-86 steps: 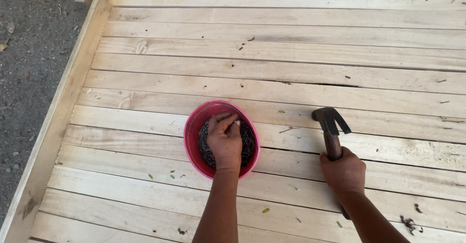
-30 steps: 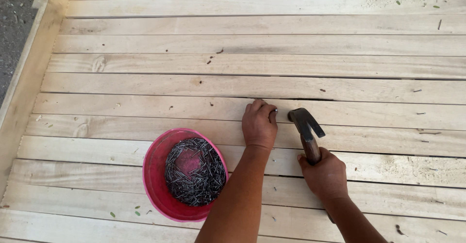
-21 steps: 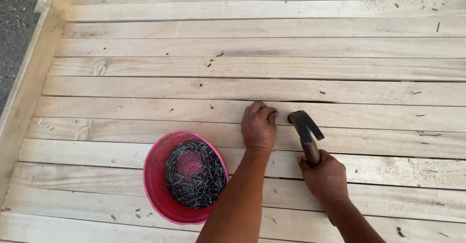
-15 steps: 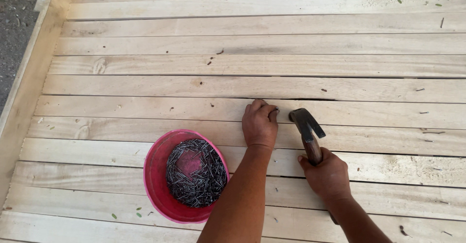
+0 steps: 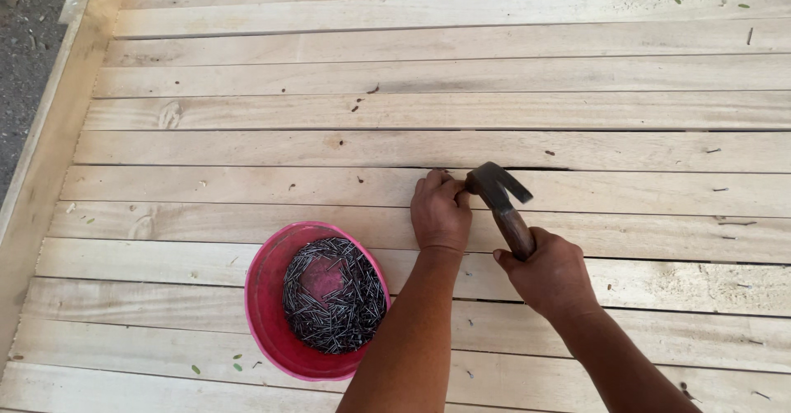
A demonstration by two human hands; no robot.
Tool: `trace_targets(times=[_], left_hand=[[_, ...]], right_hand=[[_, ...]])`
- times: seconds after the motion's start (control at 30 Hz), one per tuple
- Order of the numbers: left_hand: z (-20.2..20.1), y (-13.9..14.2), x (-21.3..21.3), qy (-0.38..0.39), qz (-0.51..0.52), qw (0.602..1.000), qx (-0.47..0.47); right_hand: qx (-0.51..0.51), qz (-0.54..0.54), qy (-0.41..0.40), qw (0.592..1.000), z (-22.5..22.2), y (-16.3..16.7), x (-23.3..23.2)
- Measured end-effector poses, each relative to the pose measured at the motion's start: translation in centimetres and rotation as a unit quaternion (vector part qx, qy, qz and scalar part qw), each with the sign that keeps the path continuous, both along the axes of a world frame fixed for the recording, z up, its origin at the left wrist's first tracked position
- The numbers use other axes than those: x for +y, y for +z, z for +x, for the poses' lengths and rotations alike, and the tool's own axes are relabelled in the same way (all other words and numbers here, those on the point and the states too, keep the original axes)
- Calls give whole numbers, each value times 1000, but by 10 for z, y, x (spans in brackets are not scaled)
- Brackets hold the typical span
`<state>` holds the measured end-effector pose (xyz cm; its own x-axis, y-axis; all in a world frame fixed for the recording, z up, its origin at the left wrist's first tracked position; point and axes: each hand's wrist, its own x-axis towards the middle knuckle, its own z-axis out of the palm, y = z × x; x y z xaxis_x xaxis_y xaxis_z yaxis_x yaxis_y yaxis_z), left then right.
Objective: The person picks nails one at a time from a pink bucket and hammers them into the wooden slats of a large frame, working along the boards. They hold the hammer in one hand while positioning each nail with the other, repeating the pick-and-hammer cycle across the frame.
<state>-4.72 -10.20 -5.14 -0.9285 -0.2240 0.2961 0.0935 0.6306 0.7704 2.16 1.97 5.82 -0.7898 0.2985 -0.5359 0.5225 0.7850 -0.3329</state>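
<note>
Two hands: right hand (image 5: 550, 274) fingers wrapped round hammer (image 5: 503, 205), head pointing left toward left hand (image 5: 441, 212) fingertips pinched.

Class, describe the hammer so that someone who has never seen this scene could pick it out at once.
On the pale wooden slats, find the pink bowl of nails. Right of it, the right hand grips a claw hammer beside the left hand. It is the only tool, with a dark metal head.

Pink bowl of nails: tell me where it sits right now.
In the head view, the pink bowl of nails sits low and left of centre on the wooden planks, just left of the left hand's forearm.
</note>
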Motion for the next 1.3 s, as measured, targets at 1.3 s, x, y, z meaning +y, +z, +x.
trace_targets(times=[1.3], left_hand=[[20,-16,-6,8,27,998,47]], right_hand=[[112,-73,-72,988,15,-21,-10]])
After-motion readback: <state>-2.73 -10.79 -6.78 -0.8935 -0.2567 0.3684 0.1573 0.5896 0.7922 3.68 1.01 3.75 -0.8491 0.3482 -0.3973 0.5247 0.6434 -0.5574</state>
